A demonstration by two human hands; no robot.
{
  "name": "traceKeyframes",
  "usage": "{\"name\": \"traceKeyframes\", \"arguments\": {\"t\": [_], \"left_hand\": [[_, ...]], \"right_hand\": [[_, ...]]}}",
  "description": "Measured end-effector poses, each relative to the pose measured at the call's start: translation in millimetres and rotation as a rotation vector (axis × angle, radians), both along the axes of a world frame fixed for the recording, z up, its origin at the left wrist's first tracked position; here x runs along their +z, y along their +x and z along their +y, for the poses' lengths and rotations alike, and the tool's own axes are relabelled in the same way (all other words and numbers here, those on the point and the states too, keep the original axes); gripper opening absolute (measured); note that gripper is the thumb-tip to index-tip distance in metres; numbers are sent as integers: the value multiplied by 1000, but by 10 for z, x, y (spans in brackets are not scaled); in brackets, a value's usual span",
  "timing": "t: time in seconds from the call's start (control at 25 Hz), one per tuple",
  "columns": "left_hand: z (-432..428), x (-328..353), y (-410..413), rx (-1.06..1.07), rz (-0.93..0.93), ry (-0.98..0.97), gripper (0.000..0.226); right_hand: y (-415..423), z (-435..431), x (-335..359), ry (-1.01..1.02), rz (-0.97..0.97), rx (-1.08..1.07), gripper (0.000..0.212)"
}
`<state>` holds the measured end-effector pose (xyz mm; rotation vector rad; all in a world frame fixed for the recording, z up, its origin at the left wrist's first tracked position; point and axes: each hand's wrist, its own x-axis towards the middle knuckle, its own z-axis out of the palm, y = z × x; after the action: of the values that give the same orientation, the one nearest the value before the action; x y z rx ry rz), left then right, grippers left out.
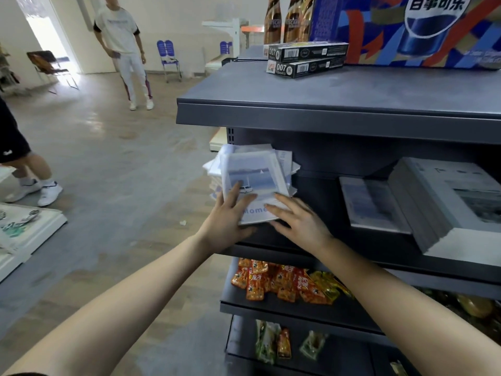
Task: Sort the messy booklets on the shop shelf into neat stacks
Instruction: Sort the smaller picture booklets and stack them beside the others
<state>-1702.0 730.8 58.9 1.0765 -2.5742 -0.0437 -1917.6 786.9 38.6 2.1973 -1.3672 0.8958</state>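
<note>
Head view, only feed I have. Dark grey metal shelf unit fills the right half; I am working its middle shelf. Task item: the pile of pale blue-and-white paper booklets sits at the left end of that shelf, fanned and skewed, corners sticking out left and right past the shelf end. The top booklet, with a lake-and-sky cover, lies tilted on the pile, its near edge overhanging toward me. My left hand is on its near-left corner: fingers spread over the cover, thumb tucked beneath the near edge, so it pinches that booklet. My right hand is wide, fingers straight and flat, tips touching the near-right edge of the same booklet, gripping nothing. Further right on the same shelf, well apart from the pile: a low flat stack of bluish booklets, and just beside it a tall squared stack of grey booklets. Shelf above: two long black cardboard boxes stacked, near a blue printed cola carton. Shelf below: a heap of orange foil snack packets. A person in white clothes stands on the floor at far left.
</note>
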Motion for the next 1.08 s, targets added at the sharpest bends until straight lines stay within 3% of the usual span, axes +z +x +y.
{"name": "traceKeyframes", "arguments": {"t": [0.12,0.24,0.64,0.72,0.8,0.88,1.08], "left_hand": [[7,79,-139,4,48,19,61],[104,136,-447,-33,90,-98,51],[356,-90,-1781,-317,104,0,49],[394,-166,-1984,-338,30,78,57],[416,-286,-2139,-354,-174,217,67],[446,-396,-2249,-379,-308,232,64],[421,-388,-2401,-407,-307,263,55]], "right_hand": [[-143,64,-8,-45,17,-63,33],[-371,208,-55,-38,-11,-128,32],[-1495,928,-229,-49,29,-271,32],[-1638,1037,-333,7,47,-334,31],[-1708,1138,-436,88,13,-428,28],[-1718,1208,-552,141,14,-537,30],[-1772,1150,-632,252,4,-551,34]]}}
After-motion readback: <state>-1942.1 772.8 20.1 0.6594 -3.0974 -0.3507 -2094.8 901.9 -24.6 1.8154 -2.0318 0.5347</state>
